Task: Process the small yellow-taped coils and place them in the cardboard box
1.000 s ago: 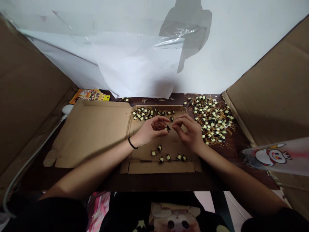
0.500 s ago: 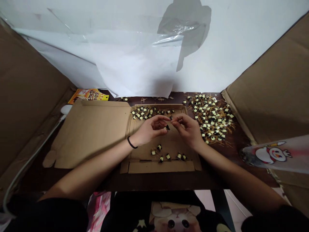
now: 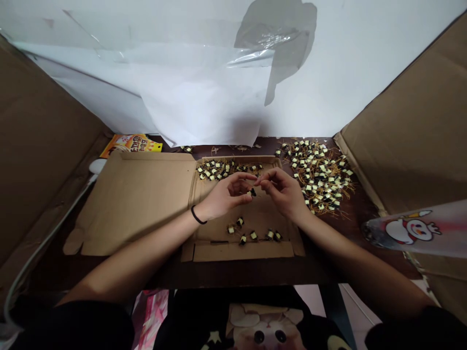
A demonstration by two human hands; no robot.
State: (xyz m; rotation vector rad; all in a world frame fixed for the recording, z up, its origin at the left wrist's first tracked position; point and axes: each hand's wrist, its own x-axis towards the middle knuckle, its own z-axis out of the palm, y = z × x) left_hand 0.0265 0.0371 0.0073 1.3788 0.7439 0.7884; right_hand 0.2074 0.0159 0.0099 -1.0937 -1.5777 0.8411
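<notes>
My left hand (image 3: 229, 196), a black band at its wrist, is closed on a small wire-leaded coil (image 3: 252, 192), black with a pale yellow face, near thumb and fingertips. Close beside it, my right hand (image 3: 282, 193) pinches thumb and index finger together at the left fingertips. Whatever is in that pinch is too fine to make out. Both hands are over the open cardboard box (image 3: 243, 251). Below them in the box lie several loose coils (image 3: 253, 236). Behind the left hand, more coils (image 3: 215, 169) are gathered along the box's far edge.
A big heap of coils with copper-coloured wires (image 3: 323, 177) lies right of the box. The box lid (image 3: 138, 204) is folded out left. A yellow packet (image 3: 131, 145), a white cable (image 3: 47, 233) and a printed plastic cup (image 3: 419, 228) are near the cardboard side walls (image 3: 412, 116).
My right fingertips have shifted slightly left, toward the left hand's fingertips. The coil stays in my left hand. The whole view has moved a little.
</notes>
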